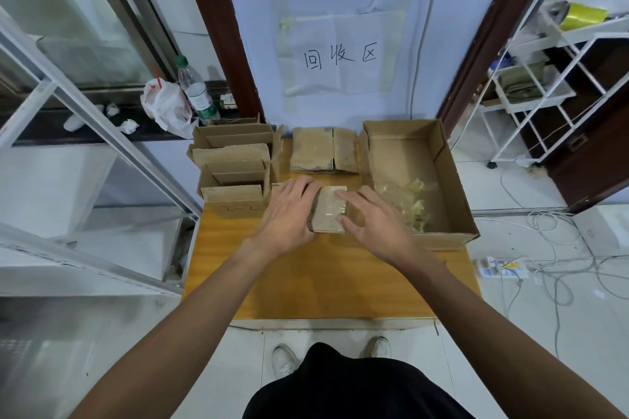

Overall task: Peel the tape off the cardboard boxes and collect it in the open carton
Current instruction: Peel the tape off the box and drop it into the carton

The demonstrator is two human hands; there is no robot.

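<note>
Left grip point(289, 214), right grip point(377, 221): one box point(329, 211)

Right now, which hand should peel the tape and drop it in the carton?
Likely the right hand: its fingertips rest on the taped box, and the open carton lies beside it. The left hand holds the box.
</note>
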